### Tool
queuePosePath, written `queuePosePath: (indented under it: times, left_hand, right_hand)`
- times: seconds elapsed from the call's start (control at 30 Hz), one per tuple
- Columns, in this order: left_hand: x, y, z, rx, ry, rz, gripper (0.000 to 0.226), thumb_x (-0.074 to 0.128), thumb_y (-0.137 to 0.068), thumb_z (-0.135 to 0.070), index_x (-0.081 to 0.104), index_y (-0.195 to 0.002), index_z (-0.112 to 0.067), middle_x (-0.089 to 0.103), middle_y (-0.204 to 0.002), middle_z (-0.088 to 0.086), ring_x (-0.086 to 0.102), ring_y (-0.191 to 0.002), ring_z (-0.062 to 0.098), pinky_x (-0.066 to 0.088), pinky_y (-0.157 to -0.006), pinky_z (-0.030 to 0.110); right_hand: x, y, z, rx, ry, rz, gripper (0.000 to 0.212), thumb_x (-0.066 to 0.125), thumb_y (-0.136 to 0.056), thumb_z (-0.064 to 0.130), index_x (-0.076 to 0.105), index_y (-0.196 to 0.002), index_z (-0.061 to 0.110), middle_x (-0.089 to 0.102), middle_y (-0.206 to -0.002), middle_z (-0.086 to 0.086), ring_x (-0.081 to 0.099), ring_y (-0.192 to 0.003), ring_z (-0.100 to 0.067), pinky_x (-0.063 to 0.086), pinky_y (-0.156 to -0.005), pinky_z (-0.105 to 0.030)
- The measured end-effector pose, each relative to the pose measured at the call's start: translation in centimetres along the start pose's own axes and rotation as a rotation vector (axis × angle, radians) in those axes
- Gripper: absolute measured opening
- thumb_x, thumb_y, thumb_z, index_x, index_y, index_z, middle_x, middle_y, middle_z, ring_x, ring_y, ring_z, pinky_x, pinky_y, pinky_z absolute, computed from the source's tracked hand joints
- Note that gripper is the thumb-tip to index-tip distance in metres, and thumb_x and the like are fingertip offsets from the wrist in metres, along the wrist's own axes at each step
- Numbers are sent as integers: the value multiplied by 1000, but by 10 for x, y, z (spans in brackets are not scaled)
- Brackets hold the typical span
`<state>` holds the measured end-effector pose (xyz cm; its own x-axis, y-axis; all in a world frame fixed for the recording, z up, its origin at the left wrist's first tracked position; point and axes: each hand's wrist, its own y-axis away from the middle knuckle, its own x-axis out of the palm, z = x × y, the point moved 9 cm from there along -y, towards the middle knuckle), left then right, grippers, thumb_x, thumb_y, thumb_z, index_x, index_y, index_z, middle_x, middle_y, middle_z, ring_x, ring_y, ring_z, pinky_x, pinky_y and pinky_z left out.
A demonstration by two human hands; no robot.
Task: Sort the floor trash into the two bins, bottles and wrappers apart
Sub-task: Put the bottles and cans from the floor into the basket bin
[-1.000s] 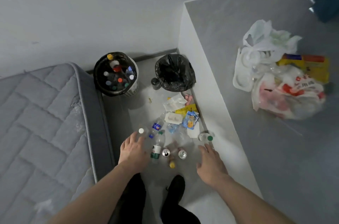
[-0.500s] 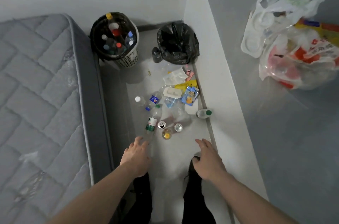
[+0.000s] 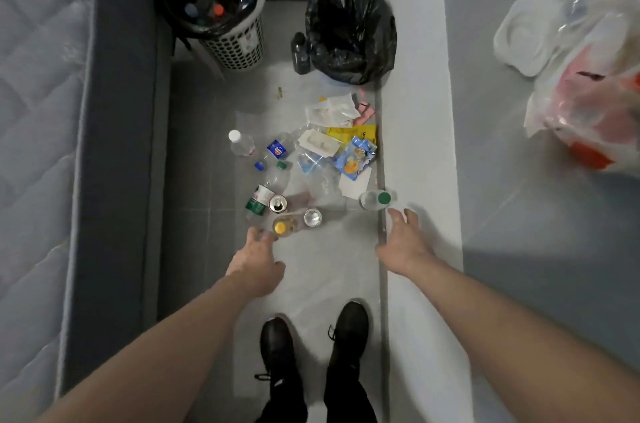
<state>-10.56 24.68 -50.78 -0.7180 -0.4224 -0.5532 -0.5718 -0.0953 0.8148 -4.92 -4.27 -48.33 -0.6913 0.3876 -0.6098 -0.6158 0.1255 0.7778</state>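
Midway through sorting: we see the bottle bin (image 3: 227,38) at eleven o'clock well stocked, the black-lined bin (image 3: 349,31) at twelve; bottles (image 3: 266,194) and wrappers (image 3: 356,156) remain floor-bound; left hand (image 3: 256,260) and right hand (image 3: 403,242) reach, fingers apart, empty.

White holey bin (image 3: 239,42) full of bottles at 11 o'clock, black-bag bin (image 3: 349,31) at 12 o'clock, bottles (image 3: 266,194), cans (image 3: 278,204) and wrappers (image 3: 356,156) lying between.

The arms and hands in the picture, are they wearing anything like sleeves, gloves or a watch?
No. Both arms are bare right up to the edge of the picture, with no sleeves showing. The left hand and the right hand have no gloves, and no watch, ring or bracelet shows.
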Motion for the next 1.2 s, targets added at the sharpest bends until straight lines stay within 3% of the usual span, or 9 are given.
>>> queuePosePath:
  times: [0.27, 0.37, 0.47, 0.63, 0.8, 0.97, 1.2]
  left_hand:
    - [50, -96, -8, 43, 9, -93, 54, 62, -84, -23, 41, -134, -30, 8, -151, -5, 61, -97, 40, 49, -80, 41]
    - [72, -120, 0, 65, 25, -110, 49, 60, -85, -16, 45, -129, -30, 20, -143, -6, 57, -90, 36, 49, -79, 41]
    - [87, -125, 10, 68, 59, -140, 37, 57, -85, -8, 50, -112, -32, 30, -128, -8, 49, -80, 29, 48, -77, 40]
    - [95, -114, 11, 79, 60, -208, 29, 53, -87, -3, 53, -101, -28, 33, -117, -6, 52, -75, 30, 52, -75, 44]
    - [81, -51, 14, 1, 72, -214, 20, 53, -89, -10, 60, -102, -24, 38, -117, -3, 53, -74, 31, 50, -75, 41]
    - [34, 63, -1, -27, 103, -202, 13, 55, -89, -21, 60, -96, -30, 39, -110, -6, 59, -76, 29, 55, -75, 43]
    - [-76, 233, -18, -90, 264, -220, 13, 58, -86, -38, 67, -95, -35, 45, -106, -10, 61, -82, 22, 55, -82, 37]
  right_hand:
    - [29, -112, -5, -33, 111, -86, 76, 63, -89, 21, 25, -155, 21, 7, -162, -7, 43, -139, -24, 35, -108, -25]
    - [46, -148, -17, -39, 75, -131, 64, 61, -89, 19, 37, -149, 15, 27, -152, -10, 41, -137, -23, 32, -109, -24]
    - [65, -163, -30, -70, 91, -142, 47, 61, -90, 18, 51, -136, 14, 49, -137, -10, 35, -136, -19, 32, -107, -22]
    - [75, -159, -44, -108, 20, -220, 30, 61, -84, 13, 69, -109, 27, 48, -125, -8, 59, -114, -22, 43, -105, -26]
    - [77, -89, -47, -64, -6, -187, 15, 62, -87, 27, 69, -99, 32, 52, -119, -3, 60, -108, -22, 50, -93, -30]
    - [43, 33, -27, -87, -116, -82, 9, 65, -88, 26, 65, -96, 30, 48, -118, 0, 64, -89, -25, 53, -85, -30]
    - [-59, 214, 11, -142, -138, -26, 15, 61, -87, 23, 66, -100, 29, 46, -112, 5, 64, -98, -27, 49, -86, -27]
